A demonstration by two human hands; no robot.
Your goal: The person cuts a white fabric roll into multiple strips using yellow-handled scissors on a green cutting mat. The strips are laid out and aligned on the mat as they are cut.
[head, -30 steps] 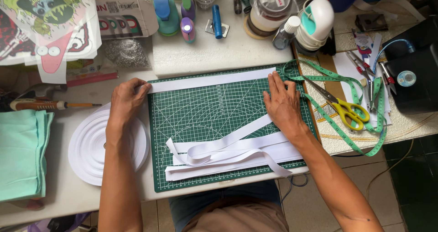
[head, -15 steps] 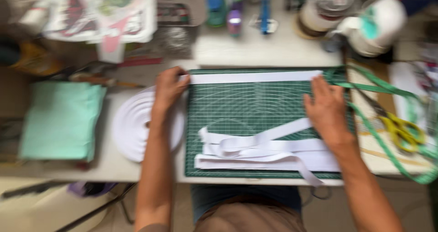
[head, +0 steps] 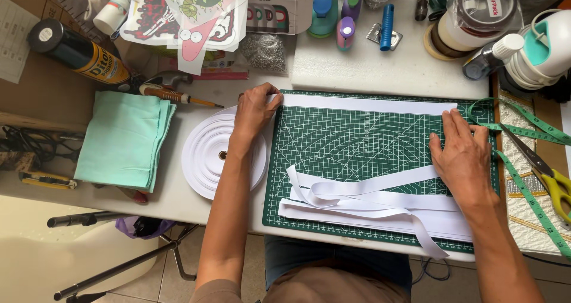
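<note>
I see both forearms reaching forward, well apart. Left hand (head: 256, 108) fingers curled, pinching down at the fingertips. Right hand (head: 463, 154) flat, palm down, fingers spread.

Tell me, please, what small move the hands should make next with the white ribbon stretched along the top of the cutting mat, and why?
Probably reach for the scissors. The white ribbon lies flat and straight along the top of the green cutting mat, pinned by the left hand near the ribbon roll and by the right hand at its free end, seemingly measured like the cut strips below.
</note>
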